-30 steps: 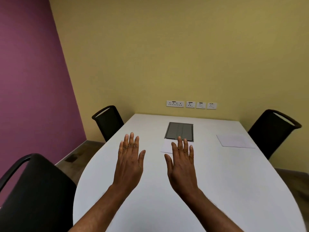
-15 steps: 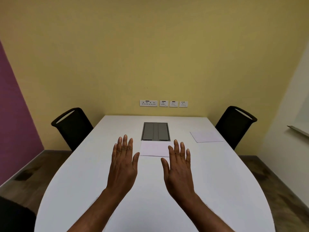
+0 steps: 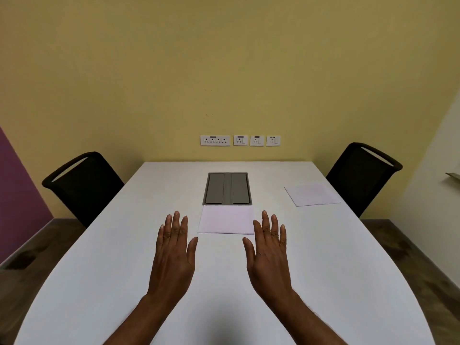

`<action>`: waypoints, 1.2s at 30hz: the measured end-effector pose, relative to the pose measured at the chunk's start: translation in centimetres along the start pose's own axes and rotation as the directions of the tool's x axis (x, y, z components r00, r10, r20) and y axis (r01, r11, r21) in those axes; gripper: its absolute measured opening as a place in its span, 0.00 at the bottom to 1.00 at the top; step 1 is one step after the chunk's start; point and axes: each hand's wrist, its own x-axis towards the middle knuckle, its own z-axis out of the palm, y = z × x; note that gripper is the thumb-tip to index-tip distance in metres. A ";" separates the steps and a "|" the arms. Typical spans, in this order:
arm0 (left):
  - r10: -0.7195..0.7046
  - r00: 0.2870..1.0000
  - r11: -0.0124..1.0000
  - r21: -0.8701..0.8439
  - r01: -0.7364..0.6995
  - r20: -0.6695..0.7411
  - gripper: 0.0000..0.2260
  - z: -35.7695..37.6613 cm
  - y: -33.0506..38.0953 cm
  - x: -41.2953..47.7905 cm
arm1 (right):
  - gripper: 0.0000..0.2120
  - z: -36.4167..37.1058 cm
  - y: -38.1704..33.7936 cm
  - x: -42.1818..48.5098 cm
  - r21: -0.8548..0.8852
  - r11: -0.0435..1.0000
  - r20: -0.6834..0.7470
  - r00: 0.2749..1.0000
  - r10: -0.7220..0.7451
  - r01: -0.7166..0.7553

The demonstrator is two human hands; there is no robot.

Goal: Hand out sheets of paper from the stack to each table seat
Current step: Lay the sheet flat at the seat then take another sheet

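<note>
A stack of white paper (image 3: 226, 220) lies in the middle of the white table (image 3: 99, 270), just in front of a grey cable hatch (image 3: 227, 188). One single sheet (image 3: 312, 194) lies at the far right seat. My left hand (image 3: 173, 250) hovers flat and open to the left of the stack, palm down, holding nothing. My right hand (image 3: 268, 252) hovers the same way at the stack's near right corner, its fingertips overlapping that corner in view. Both hands are empty.
A black chair (image 3: 82, 185) stands at the far left of the table and another black chair (image 3: 361, 175) at the far right. Wall sockets (image 3: 240, 140) sit on the yellow wall behind. Wooden floor shows on both sides.
The view has swung to the right, so the table is now centred and the near left chair is out of sight. My hands have spread slightly apart on either side of the stack.
</note>
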 end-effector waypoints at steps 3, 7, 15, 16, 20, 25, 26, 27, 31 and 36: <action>-0.005 1.000 1.000 -0.012 0.005 0.016 0.28 2.7 -1.4 1.3 | 0.25 2.5 1.0 1.0 -0.001 1.000 0.017 1.000 0.018 -0.017; -0.007 0.999 0.999 -0.038 0.009 0.051 0.29 6.8 -3.4 2.8 | 0.25 6.4 2.3 1.8 0.022 0.999 0.037 0.998 0.041 -0.042; -0.016 0.989 0.998 -0.051 0.023 0.144 0.28 15.6 -8.8 4.2 | 0.27 14.7 6.0 3.6 -0.024 0.997 0.122 0.990 0.073 -0.071; -0.017 0.987 0.998 -0.051 0.025 0.159 0.28 16.5 -9.3 4.2 | 0.27 15.5 6.5 3.7 -0.031 0.996 0.130 0.988 0.082 -0.078; -0.040 0.974 0.997 -0.050 0.052 0.225 0.29 20.6 -11.7 4.5 | 0.28 19.5 8.7 4.3 -0.041 0.990 0.178 0.974 0.141 -0.136; -0.094 0.956 0.991 -0.062 0.115 0.278 0.32 25.8 -14.2 4.4 | 0.29 24.6 11.7 4.7 -0.036 0.973 0.232 0.945 0.230 -0.228; -0.103 0.953 0.990 -0.065 0.126 0.284 0.34 26.8 -14.6 4.3 | 0.30 25.5 12.2 4.7 -0.030 0.967 0.244 0.937 0.252 -0.252; -0.111 0.950 0.988 -0.071 0.138 0.293 0.36 27.9 -15.1 4.2 | 0.30 26.7 12.8 4.8 -0.028 0.960 0.257 0.926 0.275 -0.277; -0.148 0.932 0.978 -0.088 0.187 0.332 0.40 32.3 -17.2 3.8 | 0.28 31.0 15.1 5.0 -0.005 0.922 0.295 0.880 0.371 -0.387; -0.261 0.883 0.946 -0.077 0.314 0.390 0.31 37.5 -19.4 3.5 | 0.31 35.7 17.8 5.9 0.042 0.844 0.314 0.809 0.497 -0.534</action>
